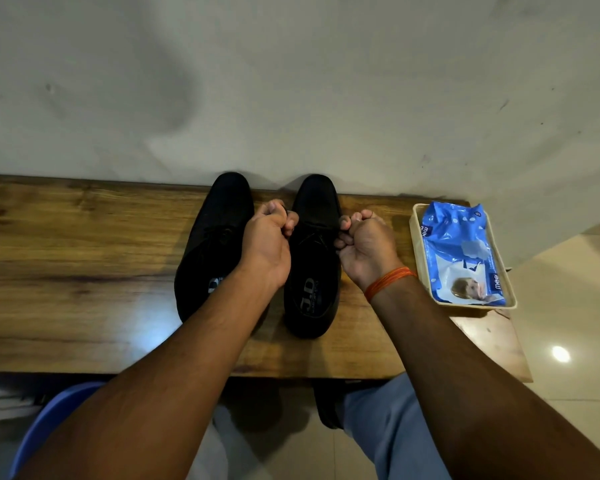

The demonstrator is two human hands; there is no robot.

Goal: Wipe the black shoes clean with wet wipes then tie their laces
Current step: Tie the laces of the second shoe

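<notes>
One black shoe sits just left of the left hand. That hand is curled shut, seemingly pinching a lace end of the other shoe, which lies between both hands. The right hand is fisted the same way on its far side. Thin, limp laces will likely slip; best pinched near their ends. The wipes pack rests in a tray right of that hand.

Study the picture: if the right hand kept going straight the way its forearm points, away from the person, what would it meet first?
Likely the wall. The right hand, closed beside the right shoe, points toward the table's far edge; nothing else shows ahead, though depth is unclear.
</notes>
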